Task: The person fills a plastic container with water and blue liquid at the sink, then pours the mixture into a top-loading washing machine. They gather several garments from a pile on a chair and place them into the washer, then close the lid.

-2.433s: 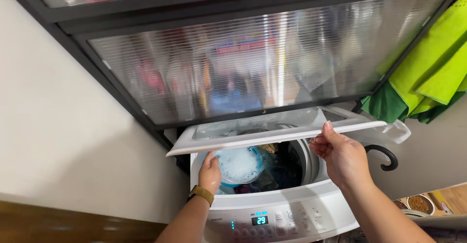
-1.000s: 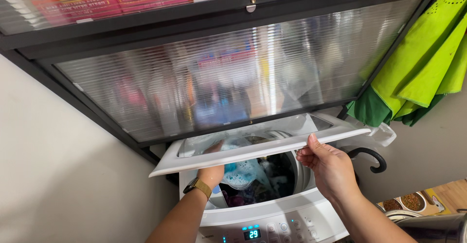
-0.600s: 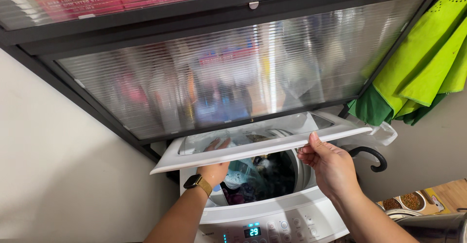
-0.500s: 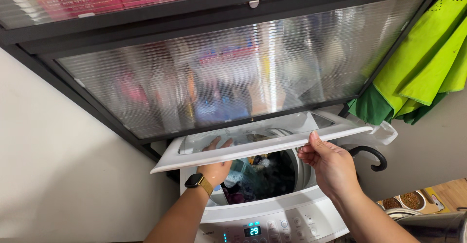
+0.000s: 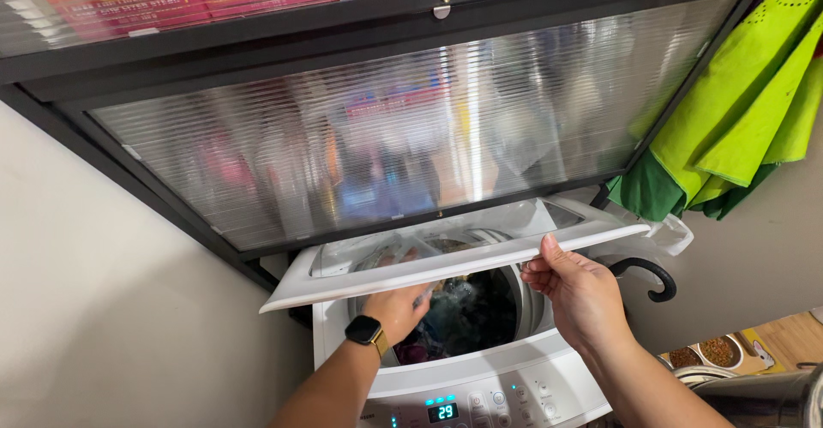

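Now the right hand (image 5: 581,295) holds the white lid (image 5: 454,252) of the top-loading washing machine (image 5: 480,385) by its front edge, with the thumb on top and the other fingers curled below, so the lid stays half raised over the drum. The left hand (image 5: 396,310), with a dark watch (image 5: 364,330) on the wrist, is under the lid at the left rim of the drum; its fingers look bent, but the lid covers their tips and I cannot tell if they hold anything. A moment ago this hand was deeper inside and a clear round container with blue foamy liquid was tipped over the clothes; that container is no longer seen, and the hand has drawn back toward the front rim. It seems the pouring is finished, though the container may only be hidden behind the lid. Inside the drum lies dark laundry (image 5: 480,312), partly wet. Above the machine hangs a cabinet (image 5: 386,128) with ribbed glass doors, at the right a green cloth (image 5: 737,111) and a black curved handle (image 5: 647,275), and lower right some small metal bowls (image 5: 711,353).
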